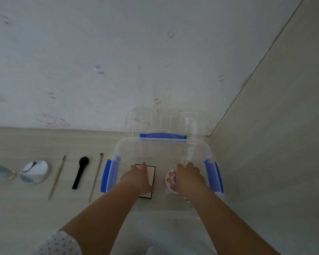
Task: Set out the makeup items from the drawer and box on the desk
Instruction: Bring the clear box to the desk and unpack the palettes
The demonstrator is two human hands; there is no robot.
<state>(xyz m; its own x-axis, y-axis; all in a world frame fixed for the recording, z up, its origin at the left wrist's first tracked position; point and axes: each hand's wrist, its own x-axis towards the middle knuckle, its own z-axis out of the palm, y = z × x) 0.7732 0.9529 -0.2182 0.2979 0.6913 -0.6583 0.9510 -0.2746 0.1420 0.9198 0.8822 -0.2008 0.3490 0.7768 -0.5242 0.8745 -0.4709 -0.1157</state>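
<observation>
Clear plastic storage box [208, 150], blue latches on the left, right and far sides: stands on the pale wood-grain tabletop [35, 208] in the corner where the wallpapered back wall meets a side panel on the right. Its clear lid [164, 122] stands upright behind it, against the wall.

Contents of the box, two items:
- Flat rectangular palette [151, 173], pale face with a dark border, lying on the box floor at left. Left hand [139, 178] rests on top of it, fingers together and laid flat over its near left part; whether it grips the edges cannot be told.
- Round white compact with pink spots [170, 180], on the box floor at right. Right hand [189, 178] covers most of it, fingers curled down over its top; a firm grasp cannot be confirmed.

Items laid out in a row on the tabletop, left of the box, from nearest the box outward:
- Thin long-handled brush [96, 178], just beside the left latch.
- Black brush with rounded head [80, 172].
- Slim pale-handled brush [57, 176].
- Round silver compact mirror [35, 172].
- Bluish transparent bottle [0, 171], lying at the left frame edge, partly cut off.

A dotted sleeve [61, 243] shows at the lower left.
</observation>
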